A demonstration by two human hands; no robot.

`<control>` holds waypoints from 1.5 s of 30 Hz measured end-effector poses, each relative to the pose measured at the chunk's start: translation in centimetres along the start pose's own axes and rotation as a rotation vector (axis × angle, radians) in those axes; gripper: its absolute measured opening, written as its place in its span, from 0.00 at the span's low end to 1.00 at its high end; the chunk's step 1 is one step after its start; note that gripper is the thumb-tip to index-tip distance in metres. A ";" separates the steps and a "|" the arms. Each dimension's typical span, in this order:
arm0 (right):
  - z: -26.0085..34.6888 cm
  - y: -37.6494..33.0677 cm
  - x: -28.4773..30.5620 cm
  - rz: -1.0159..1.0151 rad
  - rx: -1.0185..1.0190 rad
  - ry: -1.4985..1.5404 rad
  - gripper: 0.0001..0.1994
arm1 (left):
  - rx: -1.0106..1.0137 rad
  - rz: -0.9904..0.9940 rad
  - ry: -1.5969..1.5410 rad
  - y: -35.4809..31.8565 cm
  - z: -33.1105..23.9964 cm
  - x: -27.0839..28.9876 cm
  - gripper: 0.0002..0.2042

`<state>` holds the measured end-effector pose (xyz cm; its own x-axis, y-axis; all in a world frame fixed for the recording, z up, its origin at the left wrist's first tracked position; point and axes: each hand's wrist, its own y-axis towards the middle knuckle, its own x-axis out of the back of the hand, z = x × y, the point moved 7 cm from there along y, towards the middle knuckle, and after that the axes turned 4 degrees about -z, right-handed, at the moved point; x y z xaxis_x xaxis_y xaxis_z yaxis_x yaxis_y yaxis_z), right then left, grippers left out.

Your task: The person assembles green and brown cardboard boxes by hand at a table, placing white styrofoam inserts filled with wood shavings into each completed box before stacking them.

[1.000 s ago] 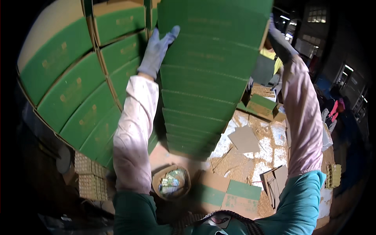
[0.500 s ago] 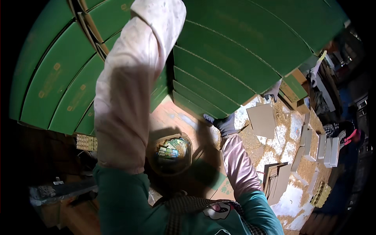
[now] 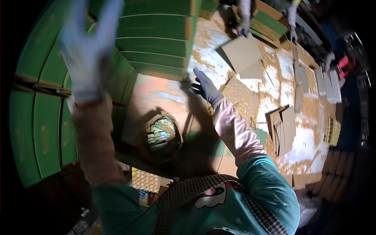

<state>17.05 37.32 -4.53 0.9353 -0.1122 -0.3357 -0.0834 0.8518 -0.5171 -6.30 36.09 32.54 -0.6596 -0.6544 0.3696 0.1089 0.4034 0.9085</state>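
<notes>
A stack of green cardboard boxes [image 3: 152,47] stands on the table in front of me. My left hand [image 3: 86,55], in a pale glove and smeared by motion, is raised at the upper left with its fingers spread and nothing in them. Behind it are more green boxes [image 3: 49,129]. Off the stack's lower right corner is my right hand [image 3: 207,88], in a grey-blue glove, fingers stretched apart and holding nothing. Between my forearms sits a round container [image 3: 178,149] with small green and white packets or labels [image 3: 158,137] inside.
Flat brown cardboard sheets [image 3: 243,56] lie on the sawdust-strewn table [image 3: 305,137]. Folded cardboard [image 3: 282,129] stands right of my arm. Egg trays [image 3: 145,180] lie below the container. Another person's gloved hands [image 3: 243,27] are by an open green box [image 3: 268,25] at the far side.
Both hands have come away from the box stack. My left arm has swung left and lower, its hand now in view. My view has turned, showing more of the table.
</notes>
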 end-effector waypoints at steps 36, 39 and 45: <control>-14.8 -48.4 43.9 -0.630 0.729 -1.199 0.43 | 0.142 1.204 -0.017 -52.2 -37.4 -2.8 0.28; -9.3 -50.8 42.3 -0.516 0.815 -1.162 0.43 | 0.883 1.199 -0.351 -46.9 -36.2 -1.9 0.31; 3.6 -53.0 37.8 -0.585 0.990 -1.038 0.36 | 0.174 1.201 -0.055 -41.7 -36.1 -1.4 0.29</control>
<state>58.04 -10.24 13.01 0.6093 -0.5041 0.6120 0.2277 0.8506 0.4739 16.93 -2.89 1.22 -0.2386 0.2212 0.9456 0.5743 0.8173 -0.0463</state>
